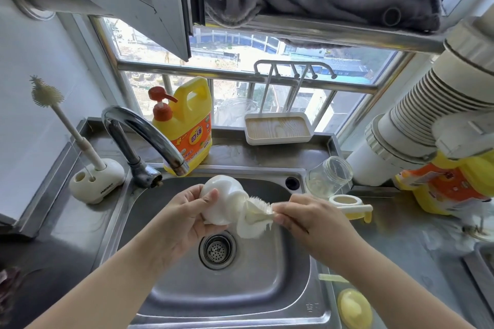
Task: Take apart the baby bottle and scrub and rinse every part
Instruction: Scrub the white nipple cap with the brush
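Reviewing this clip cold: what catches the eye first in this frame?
Two hands meet over the steel sink: the left hand grips a white bottle cap while the right hand pinches a white brush against it. Behind the faucet, a yellow detergent jug stands out on the ledge.

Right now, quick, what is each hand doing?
Left hand: closed around the white bottle cap, held over the sink.
Right hand: gripping the brush, its bristles against the cap.
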Demonstrator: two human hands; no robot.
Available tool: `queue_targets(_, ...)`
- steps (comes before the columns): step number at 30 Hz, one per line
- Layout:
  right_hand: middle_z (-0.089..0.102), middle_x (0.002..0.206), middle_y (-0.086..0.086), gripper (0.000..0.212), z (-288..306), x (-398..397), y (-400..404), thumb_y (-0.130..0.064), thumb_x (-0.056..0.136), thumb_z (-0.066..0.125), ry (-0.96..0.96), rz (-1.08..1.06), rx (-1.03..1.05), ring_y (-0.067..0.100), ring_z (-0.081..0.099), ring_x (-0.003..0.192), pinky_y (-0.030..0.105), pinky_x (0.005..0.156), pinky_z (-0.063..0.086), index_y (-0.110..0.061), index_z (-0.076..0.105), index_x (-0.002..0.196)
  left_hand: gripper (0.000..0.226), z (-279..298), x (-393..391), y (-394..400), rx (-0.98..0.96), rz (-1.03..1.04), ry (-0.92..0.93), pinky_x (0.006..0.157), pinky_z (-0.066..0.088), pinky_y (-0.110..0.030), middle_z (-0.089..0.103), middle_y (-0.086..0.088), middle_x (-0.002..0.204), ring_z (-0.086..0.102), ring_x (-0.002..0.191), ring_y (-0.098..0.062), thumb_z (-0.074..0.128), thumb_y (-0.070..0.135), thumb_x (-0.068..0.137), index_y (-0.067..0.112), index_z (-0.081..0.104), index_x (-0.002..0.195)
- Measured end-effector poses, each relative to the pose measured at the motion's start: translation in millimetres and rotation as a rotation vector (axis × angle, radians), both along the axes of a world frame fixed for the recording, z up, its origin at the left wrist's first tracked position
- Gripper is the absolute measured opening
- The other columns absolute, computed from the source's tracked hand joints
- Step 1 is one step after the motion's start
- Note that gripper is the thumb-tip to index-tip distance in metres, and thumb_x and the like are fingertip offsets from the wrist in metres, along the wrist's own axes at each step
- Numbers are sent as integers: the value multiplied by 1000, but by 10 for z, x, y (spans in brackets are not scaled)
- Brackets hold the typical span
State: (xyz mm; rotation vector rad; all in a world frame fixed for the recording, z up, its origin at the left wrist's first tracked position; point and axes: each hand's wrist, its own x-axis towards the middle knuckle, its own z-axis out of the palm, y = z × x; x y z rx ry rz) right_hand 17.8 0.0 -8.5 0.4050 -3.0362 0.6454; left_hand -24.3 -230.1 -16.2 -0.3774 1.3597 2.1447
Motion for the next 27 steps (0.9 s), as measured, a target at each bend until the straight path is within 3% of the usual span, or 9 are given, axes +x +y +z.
queue_targets(3, 61, 81, -8, 47, 9, -40, 45, -58, 88, 30, 13, -92, -110, 14, 58, 82, 33, 70, 47, -35, 67, 106, 35, 41, -7, 19, 4, 14, 18, 69, 56, -44, 65, -18, 95, 66, 82, -29, 59, 17, 71, 3, 56, 103)
queue_targets(6, 55, 72, -10, 40, 46, -22, -76, -55, 92, 35, 70, 46, -62, 11, 54, 70, 24, 62, 39, -34, 68, 100, 37, 61, 8, 27, 20, -10, 29, 62, 60, -42, 67, -17, 93, 69, 75, -24, 61, 12, 69, 2, 57, 105)
queue_targets(10, 56, 75, -11, 46, 61, -69, -4, -59, 87, 31, 36, -102, -141, 10, 54, 72, 28, 63, 42, -38, 67, 107, 41, 40, 17, 12, -6, 10, 18, 70, 56, -45, 67, -17, 98, 68, 82, -27, 62, 15, 68, 4, 57, 107)
queue_targets(14, 52, 71, -11, 40, 58, -4, -89, -54, 91, 35, 48, 58, -58, 10, 53, 70, 25, 61, 41, -35, 68, 102, 39, 19, 56, 12, 37, -31, 30, 64, 60, -43, 69, -16, 93, 68, 80, -25, 61, 16, 71, 3, 58, 108)
queue_targets(18, 61, 80, -12, 38, 24, -20, 60, -57, 89, 34, -102, -127, -20, 7, 57, 80, 30, 70, 47, -43, 65, 107, 37, -22, 41, -49, -9, -2, 78, 71, 58, -39, 65, -17, 101, 64, 89, -26, 66, 24, 74, 5, 60, 106)
queue_targets(20, 60, 69, -20, 24, 72, -29, 102, -45, 95, 43, -229, -209, -206, -3, 55, 70, 18, 66, 43, -43, 66, 99, 42, -42, 58, -92, -150, -92, 233, 72, 56, -32, 61, -16, 100, 62, 86, -19, 78, 31, 71, 1, 63, 97)
queue_targets(22, 51, 60, -15, 20, 125, -49, 34, -38, 95, 46, -368, -237, -377, 0, 44, 56, 20, 60, 36, -33, 65, 90, 43, -87, 100, -107, -359, -232, 444, 75, 47, -21, 52, -6, 106, 54, 88, -8, 75, 46, 57, 9, 65, 79)
queue_targets(24, 40, 60, -5, 34, 143, -68, -95, -42, 93, 48, -502, -251, -422, 7, 35, 53, 24, 53, 29, -13, 57, 78, 28, -147, 136, -90, -562, -317, 597, 84, 39, -12, 40, 13, 122, 44, 104, 6, 70, 54, 51, 29, 62, 61)
queue_targets(27, 35, 53, -5, 41, 126, -109, -310, -46, 90, 53, -666, -344, -607, 8, 29, 45, 19, 43, 24, -12, 49, 67, 29, -205, 195, -48, -687, -320, 740, 90, 30, -8, 16, 36, 134, 22, 119, 20, 70, 54, 47, 34, 58, 64)
